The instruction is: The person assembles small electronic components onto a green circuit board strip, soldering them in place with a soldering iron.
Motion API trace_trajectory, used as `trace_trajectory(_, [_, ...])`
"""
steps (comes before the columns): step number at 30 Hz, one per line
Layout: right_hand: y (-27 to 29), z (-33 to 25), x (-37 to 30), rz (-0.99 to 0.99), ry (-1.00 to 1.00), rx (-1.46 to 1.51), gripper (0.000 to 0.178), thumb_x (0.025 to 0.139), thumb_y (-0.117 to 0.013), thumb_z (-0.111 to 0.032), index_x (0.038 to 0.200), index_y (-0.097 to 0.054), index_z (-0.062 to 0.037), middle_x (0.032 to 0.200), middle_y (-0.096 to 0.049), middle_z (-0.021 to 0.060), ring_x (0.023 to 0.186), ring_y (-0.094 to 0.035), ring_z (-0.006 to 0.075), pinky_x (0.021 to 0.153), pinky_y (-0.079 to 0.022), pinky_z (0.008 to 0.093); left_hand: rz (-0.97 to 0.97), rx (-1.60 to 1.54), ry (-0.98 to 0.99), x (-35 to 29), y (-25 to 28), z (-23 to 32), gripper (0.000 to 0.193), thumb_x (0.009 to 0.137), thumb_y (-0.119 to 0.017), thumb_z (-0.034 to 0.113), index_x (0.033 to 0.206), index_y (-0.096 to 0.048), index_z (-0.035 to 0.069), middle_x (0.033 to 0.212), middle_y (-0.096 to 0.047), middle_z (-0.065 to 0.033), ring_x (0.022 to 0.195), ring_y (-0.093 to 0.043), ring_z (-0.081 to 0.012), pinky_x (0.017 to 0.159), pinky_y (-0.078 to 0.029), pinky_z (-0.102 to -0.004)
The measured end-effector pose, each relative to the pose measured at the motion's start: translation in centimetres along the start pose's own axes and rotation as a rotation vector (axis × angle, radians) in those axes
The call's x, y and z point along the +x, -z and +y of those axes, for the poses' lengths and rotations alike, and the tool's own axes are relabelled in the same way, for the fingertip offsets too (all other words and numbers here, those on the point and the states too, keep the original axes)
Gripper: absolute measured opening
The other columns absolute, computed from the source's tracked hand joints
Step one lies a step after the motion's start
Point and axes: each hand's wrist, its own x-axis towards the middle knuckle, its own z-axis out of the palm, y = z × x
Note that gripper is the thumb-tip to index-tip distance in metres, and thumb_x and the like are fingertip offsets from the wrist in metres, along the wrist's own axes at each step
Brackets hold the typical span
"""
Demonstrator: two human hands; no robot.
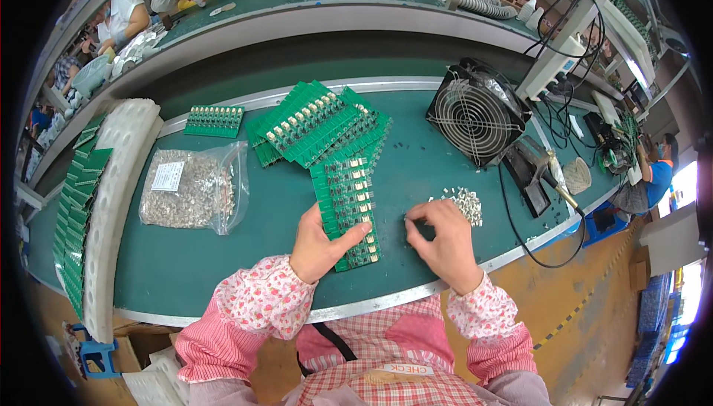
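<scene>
My left hand grips the lower left side of a green circuit board panel, its thumb lying over the face. Along the panel runs a column of small white connectors, with dark parts beside them. Just right of the panel, my right hand hovers with thumb and forefinger brought together; whatever is between the fingertips is too small to tell. A loose pile of small white connectors lies beyond its knuckles. Past the panel's far end, more green circuit boards overlap in a stack.
At left lie a clear bag of small parts, a separate board and a white foam rack of boards. A black fan and a soldering iron with trailing cable stand at right. People work across the far bench.
</scene>
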Motion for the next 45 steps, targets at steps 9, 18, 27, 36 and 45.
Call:
trace_trajectory(9, [-0.7,-0.4,-0.8,-0.02,0.023,-0.209,0.01,0.072,-0.07,-0.006,0.079,-0.062,-0.005,0.077,-0.057,0.0062,0.074,-0.053,0.0247,0.065,-0.045,0.0345,-0.02,-0.015,-0.014,0.0,0.1,-0.1,0.03,0.08,-0.07,0.003,0.106,-0.055,-0.001,0.095,-0.063,-0.0039,0.083,-0.06,-0.0095,0.074,-0.051,-0.0259])
trace_trajectory(18, [-0.5,-1.5,-0.7,-0.115,-0.601,0.769,0.009,0.086,-0.064,-0.009,0.09,-0.062,-0.0012,0.088,-0.065,0.0045,0.081,-0.06,0.0109,0.071,-0.049,0.0244,-0.016,-0.001,-0.015,0.0,-0.2,0.2,0.03,0.08,-0.069,0.002,0.106,-0.056,-0.001,0.095,-0.064,-0.0047,0.082,-0.061,-0.0099,0.073,-0.051,-0.0259])
trace_trajectory(27, [-2.6,-2.6,0.0,-0.162,-0.685,1.186,0.015,0.092,-0.057,-0.015,0.097,-0.056,-0.0012,0.089,-0.06,0.0027,0.082,-0.056,0.0078,0.072,-0.047,0.0226,-0.018,0.025,-0.07,-0.3,-0.5,0.4,0.028,0.08,-0.069,0.003,0.105,-0.057,-0.001,0.094,-0.065,-0.0047,0.082,-0.061,-0.0095,0.073,-0.051,-0.0253])
trace_trajectory(36, [-3.0,-2.9,-0.2,-0.158,-0.691,1.216,0.015,0.092,-0.058,-0.016,0.095,-0.055,-0.0019,0.084,-0.057,-0.0001,0.076,-0.052,0.0063,0.071,-0.043,0.0214,-0.026,0.031,-0.088,-0.4,-0.6,0.3,0.027,0.08,-0.069,0.002,0.104,-0.058,-0.001,0.093,-0.065,-0.0039,0.082,-0.061,-0.009,0.072,-0.05,-0.0252])
trace_trajectory(45, [-4.2,-2.9,-1.2,-0.031,-0.59,1.19,0.015,0.093,-0.057,-0.013,0.099,-0.051,-0.0016,0.09,-0.056,0.0007,0.08,-0.051,0.0054,0.073,-0.044,0.021,-0.038,0.145,-0.103,-0.5,-0.8,0.2,0.028,0.078,-0.069,0.002,0.104,-0.058,0.0,0.092,-0.065,-0.0034,0.081,-0.06,-0.0086,0.071,-0.05,-0.0247])
